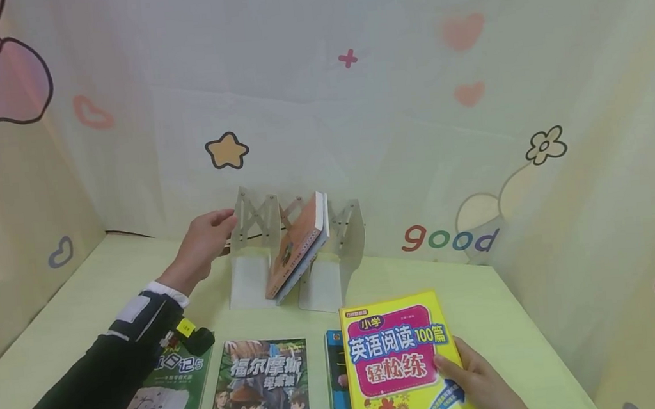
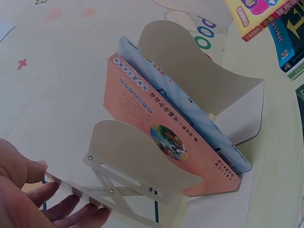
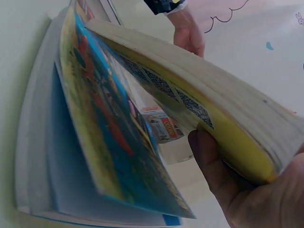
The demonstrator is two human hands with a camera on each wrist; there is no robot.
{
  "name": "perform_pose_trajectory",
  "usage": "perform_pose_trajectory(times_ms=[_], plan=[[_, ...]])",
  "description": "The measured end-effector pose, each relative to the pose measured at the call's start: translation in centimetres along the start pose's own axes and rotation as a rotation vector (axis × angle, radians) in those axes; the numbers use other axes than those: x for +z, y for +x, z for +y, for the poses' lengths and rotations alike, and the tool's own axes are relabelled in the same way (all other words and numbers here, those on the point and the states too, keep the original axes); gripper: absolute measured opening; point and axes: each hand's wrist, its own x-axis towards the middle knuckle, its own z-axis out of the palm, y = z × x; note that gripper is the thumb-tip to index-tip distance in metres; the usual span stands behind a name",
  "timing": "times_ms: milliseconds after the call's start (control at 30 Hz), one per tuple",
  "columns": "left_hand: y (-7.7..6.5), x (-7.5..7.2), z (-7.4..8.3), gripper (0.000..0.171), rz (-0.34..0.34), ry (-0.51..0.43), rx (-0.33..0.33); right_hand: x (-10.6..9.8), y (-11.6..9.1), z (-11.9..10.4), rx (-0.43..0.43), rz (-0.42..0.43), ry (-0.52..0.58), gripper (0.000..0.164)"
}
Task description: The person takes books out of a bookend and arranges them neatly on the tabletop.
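My left hand [image 1: 205, 236] grips the left end plate of a white folding bookend [image 1: 250, 284], fingers curled at its edge. An orange book [image 1: 293, 249] and a light-blue book [image 2: 190, 111] lean together at a slant within the bookend. My right hand [image 1: 482, 381] holds a thick yellow book [image 1: 397, 353] with a pink title panel. The thumb lies on the front cover; the other fingers are hidden in the head view. Partly covered by the yellow book is a blue book [image 1: 337, 370]; its cover [image 3: 114, 128] stands partly lifted in the right wrist view.
A green book [image 1: 164, 403] lies at the front left, partly under my left forearm. To its right lies a comic-style book [image 1: 261, 389]. All stand on a pale yellow-green table [image 1: 425, 277], with a printed curtain [image 1: 319, 102] behind it.
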Motion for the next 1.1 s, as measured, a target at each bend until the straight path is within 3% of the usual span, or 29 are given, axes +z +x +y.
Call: perform_pose_trajectory(times_ms=[400, 800, 1100], plan=[[0.0, 0.1, -0.3, 0.055, 0.005, -0.002, 0.001, 0.7, 0.7, 1.8, 0.015, -0.090, 0.050, 0.084], [-0.2, 0.0, 0.1, 0.055, 0.000, 0.013, -0.005, 1.6, 1.3, 2.4, 0.075, 0.019, -0.022, 0.082], [-0.2, 0.0, 0.1, 0.056, 0.001, 0.020, -0.011, 3.4, 2.1, 2.6, 0.072, 0.226, -0.331, 0.068]])
